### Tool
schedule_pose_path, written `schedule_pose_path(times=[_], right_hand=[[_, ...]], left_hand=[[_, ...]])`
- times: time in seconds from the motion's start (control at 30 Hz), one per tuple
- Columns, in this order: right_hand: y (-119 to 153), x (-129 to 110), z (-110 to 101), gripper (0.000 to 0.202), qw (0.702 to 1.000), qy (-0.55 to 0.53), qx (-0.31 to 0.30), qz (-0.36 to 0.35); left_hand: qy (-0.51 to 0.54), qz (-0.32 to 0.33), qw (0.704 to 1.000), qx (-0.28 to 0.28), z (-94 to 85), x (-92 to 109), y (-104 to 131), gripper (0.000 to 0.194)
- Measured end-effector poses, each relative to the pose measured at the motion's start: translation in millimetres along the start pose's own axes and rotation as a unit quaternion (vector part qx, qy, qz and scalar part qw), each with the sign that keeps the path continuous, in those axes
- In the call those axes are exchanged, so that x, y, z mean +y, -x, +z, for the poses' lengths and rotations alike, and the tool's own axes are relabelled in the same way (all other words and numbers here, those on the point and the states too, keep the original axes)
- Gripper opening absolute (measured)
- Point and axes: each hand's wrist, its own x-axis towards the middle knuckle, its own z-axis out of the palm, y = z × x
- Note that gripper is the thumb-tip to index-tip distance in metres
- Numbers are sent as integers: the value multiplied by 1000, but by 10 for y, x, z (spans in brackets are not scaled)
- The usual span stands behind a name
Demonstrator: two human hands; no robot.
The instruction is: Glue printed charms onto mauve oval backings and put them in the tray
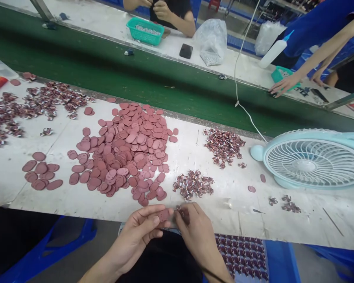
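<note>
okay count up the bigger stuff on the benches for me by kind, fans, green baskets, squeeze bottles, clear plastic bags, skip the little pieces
Desk fan: 1
Green baskets: 2
White squeeze bottle: 1
Clear plastic bags: 2
Total: 6

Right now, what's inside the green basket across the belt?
The green basket holds a layer of small pale pieces, too small to identify. Its near wall hides whatever lies lower down, and a person's hands work just behind it.
</note>
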Motion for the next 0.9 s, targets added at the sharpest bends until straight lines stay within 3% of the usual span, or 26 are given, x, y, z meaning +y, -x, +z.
schedule_pose_path(times=[0.1,0.17,0.3,0.37,0.57,0.77,0.9], right_hand=[[38,-52,-92,14,998,-47,-40,9],[107,-68,-205,15,988,-138,-67,30],[264,-104,-390,15,916,-381,-99,77],[308,-149,-417,13,897,-423,-90,90],[265,-274,-384,13,908,-409,-42,85],[238,-180,-404,14,926,-365,-80,45],[242,-144,-417,12,917,-381,-99,66]], left_hand=[[-2,-1,1000,-18,21,-31,-5,27],[-3,4,1000,-28,34,-56,-3,26],[-13,13,999,-48,59,-130,-12,29],[-26,11,998,-60,70,-168,-27,31],[-40,31,993,-108,110,-217,-62,24],[-63,34,993,-94,133,-238,-58,12],[-64,44,994,-72,192,-260,-57,15]])
